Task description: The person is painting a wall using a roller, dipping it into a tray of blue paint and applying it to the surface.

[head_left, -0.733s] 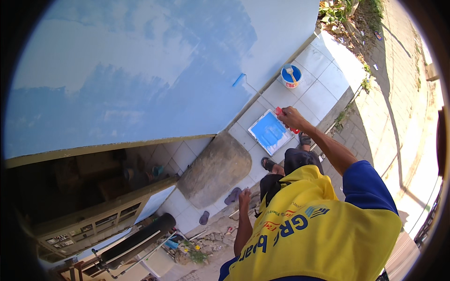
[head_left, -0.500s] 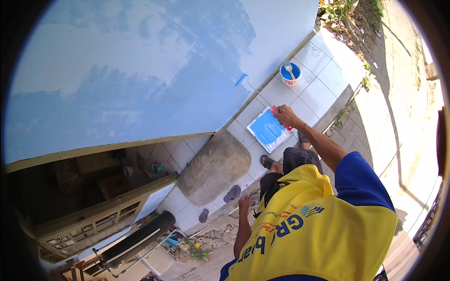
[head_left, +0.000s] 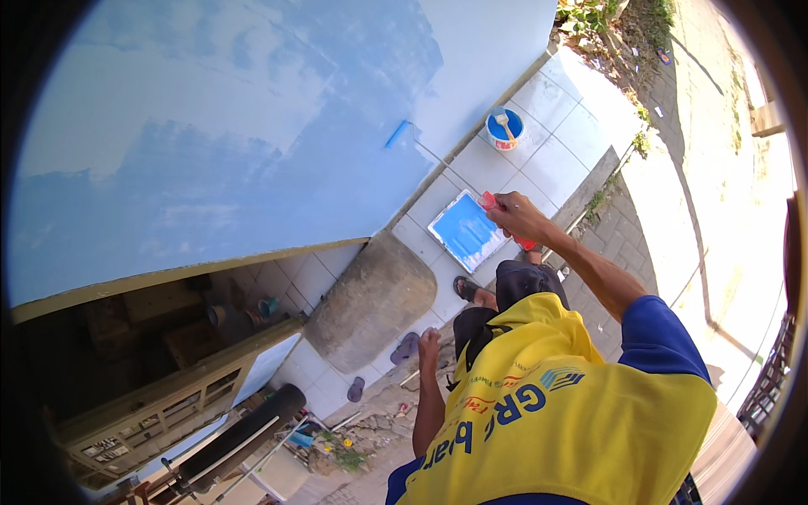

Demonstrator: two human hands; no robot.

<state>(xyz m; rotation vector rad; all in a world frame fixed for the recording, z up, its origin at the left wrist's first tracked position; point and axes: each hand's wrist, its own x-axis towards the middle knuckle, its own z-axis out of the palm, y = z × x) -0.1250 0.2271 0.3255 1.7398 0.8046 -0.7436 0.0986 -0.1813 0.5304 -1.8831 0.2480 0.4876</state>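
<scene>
A paint roller with a red handle (head_left: 487, 201) is gripped in my right hand (head_left: 517, 215), its thin metal rod reaching out to the wall. The blue roller head (head_left: 398, 134) rests against the partly painted light blue wall (head_left: 278, 168), low down near its base. Below my right hand a paint tray (head_left: 465, 231) lies on the tiles, coated in bright blue paint. Close to my body, my left hand (head_left: 429, 342) hangs with its fingers curled in, and nothing shows in it.
A white bucket (head_left: 503, 144) of blue paint stands on the tiles, a brush (head_left: 503, 120) lying across its top. Purple slippers (head_left: 406, 348) lie beside a rough concrete ramp (head_left: 370, 303) at the doorway. A dark padded roll-shaped object (head_left: 244, 433) stands at lower left.
The roller head has moved left and slightly up along the wall, with my right hand still holding the handle. The whole view has shifted slightly. My left hand stays low by my side.
</scene>
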